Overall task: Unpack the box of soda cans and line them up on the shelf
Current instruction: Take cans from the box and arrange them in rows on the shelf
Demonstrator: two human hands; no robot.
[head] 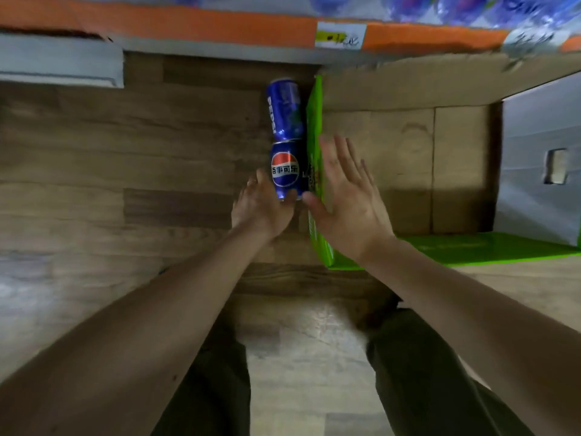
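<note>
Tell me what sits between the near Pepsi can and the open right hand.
In the head view, only the box's green side flap separates near Pepsi can from right hand.

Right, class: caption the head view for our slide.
Left hand touches the near blue can; right hand hovers open above the empty green box.

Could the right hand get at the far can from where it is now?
Probably yes. The right hand is open and empty, hovering over the green box edge right beside the cans. The far can lies exposed on the floor, nothing on top; only the box wall stands alongside it.
</note>
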